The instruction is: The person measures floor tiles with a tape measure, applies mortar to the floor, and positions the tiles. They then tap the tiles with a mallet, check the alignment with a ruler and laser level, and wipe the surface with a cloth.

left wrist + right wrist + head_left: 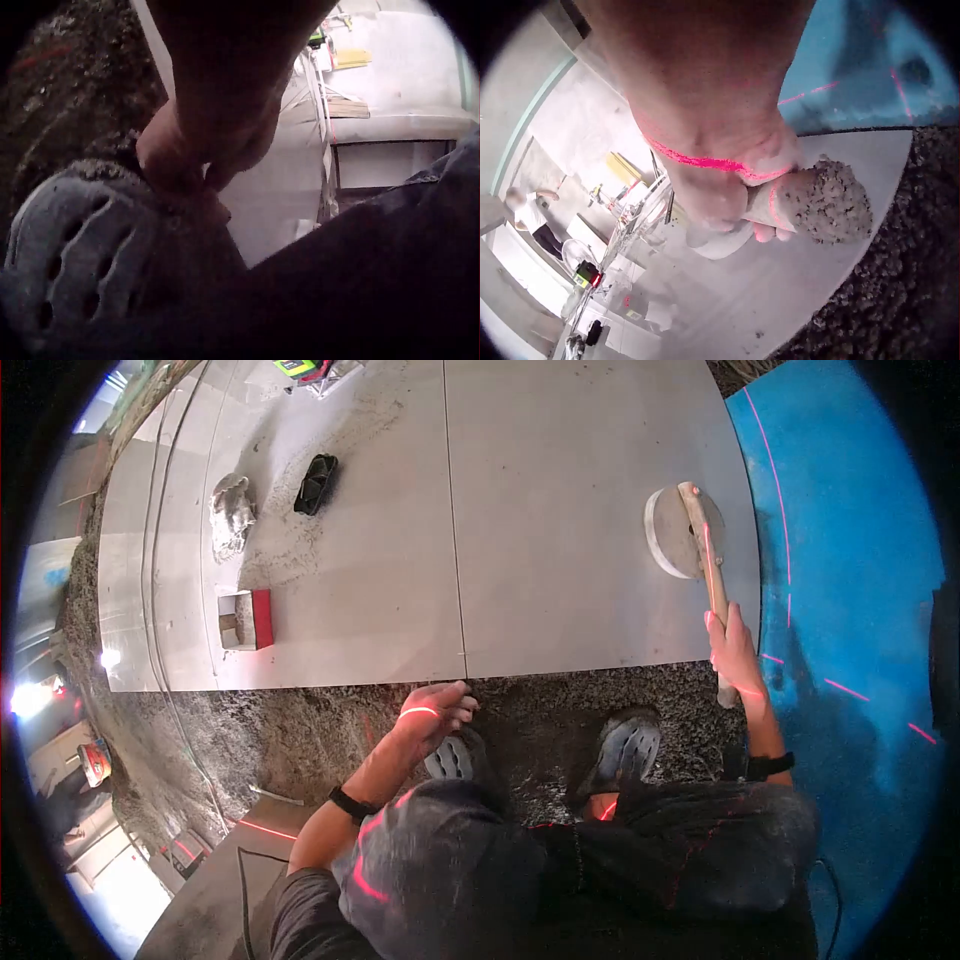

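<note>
My right hand (735,655) grips the wooden handle of a mallet (715,575) with a wide, round white head. That head lies over the right-hand large grey tile (590,510), near its right edge. In the right wrist view my fingers wrap under the handle, whose butt end (832,202) is caked with grey mortar. My left hand (430,718) hangs with loosely curled fingers just in front of the tiles' near edge, above my shoe (450,758). Nothing shows in it. A second tile (350,600) meets the first at a thin straight joint.
On the left tile are a red-and-white box (262,620), a black tray-like piece (316,485) and a crumpled plastic bag (232,517). A cable (150,600) runs along the left. Rough wet mortar (540,725) borders the tiles; blue flooring (840,560) lies right. A person (532,217) stands far off.
</note>
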The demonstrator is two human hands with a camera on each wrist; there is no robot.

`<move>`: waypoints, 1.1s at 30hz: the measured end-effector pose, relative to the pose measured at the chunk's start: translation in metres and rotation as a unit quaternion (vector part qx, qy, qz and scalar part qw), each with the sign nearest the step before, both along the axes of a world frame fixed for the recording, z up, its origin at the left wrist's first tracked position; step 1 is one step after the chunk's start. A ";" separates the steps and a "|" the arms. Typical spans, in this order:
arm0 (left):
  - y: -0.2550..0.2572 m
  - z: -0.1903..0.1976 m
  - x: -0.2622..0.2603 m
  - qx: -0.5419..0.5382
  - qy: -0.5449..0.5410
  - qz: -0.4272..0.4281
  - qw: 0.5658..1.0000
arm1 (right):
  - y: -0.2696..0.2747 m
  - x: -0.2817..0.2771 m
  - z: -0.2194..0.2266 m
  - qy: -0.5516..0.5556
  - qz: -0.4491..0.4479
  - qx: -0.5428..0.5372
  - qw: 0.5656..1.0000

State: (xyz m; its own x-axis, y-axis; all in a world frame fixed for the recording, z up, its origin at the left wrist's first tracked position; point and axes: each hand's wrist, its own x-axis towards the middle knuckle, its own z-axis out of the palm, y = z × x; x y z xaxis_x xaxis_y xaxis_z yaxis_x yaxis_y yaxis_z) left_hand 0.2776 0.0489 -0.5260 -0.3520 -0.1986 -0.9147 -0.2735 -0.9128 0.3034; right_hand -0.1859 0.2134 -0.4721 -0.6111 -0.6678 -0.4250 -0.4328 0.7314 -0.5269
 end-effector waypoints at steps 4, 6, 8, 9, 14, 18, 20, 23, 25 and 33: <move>0.008 -0.009 -0.006 0.061 0.034 0.171 0.983 | 0.011 0.014 0.003 0.007 -0.008 0.021 1.000; 0.009 0.000 -0.015 0.043 -0.023 0.178 0.983 | 0.021 0.016 -0.003 0.002 -0.017 0.025 1.000; 0.007 0.000 -0.022 0.039 -0.040 0.175 0.983 | 0.029 0.009 -0.018 0.037 -0.001 0.026 0.999; 0.009 -0.008 -0.021 0.041 -0.034 0.179 0.982 | 0.030 0.010 -0.017 0.030 -0.008 0.030 0.999; 0.020 -0.016 -0.032 0.047 -0.021 0.176 0.983 | 0.034 0.015 -0.007 0.019 -0.003 -0.021 1.000; 0.024 -0.029 -0.023 0.041 -0.022 0.222 0.974 | 0.028 0.030 0.014 -0.161 -0.110 -0.048 0.980; 0.026 -0.031 -0.027 0.039 -0.032 0.228 0.972 | 0.034 0.027 0.008 -0.165 -0.124 -0.072 0.976; 0.030 -0.038 -0.028 0.034 -0.050 0.248 0.967 | 0.030 0.016 0.010 -0.157 -0.131 -0.109 0.973; 0.031 -0.042 -0.027 0.039 -0.067 0.268 0.960 | 0.019 0.008 0.018 -0.175 -0.144 -0.147 0.963; 0.035 -0.043 -0.030 0.043 -0.077 0.316 0.944 | -0.078 -0.064 0.012 -0.076 -0.126 -0.273 0.951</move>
State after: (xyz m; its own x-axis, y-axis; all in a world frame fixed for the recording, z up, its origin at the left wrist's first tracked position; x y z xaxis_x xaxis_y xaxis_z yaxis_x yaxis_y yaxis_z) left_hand 0.2479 0.0838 -0.5690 -0.0492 -0.2467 -0.9678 0.3004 -0.9278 0.2212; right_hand -0.2498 0.1350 -0.4600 -0.7398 -0.6550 -0.1538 -0.1685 0.4017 -0.9001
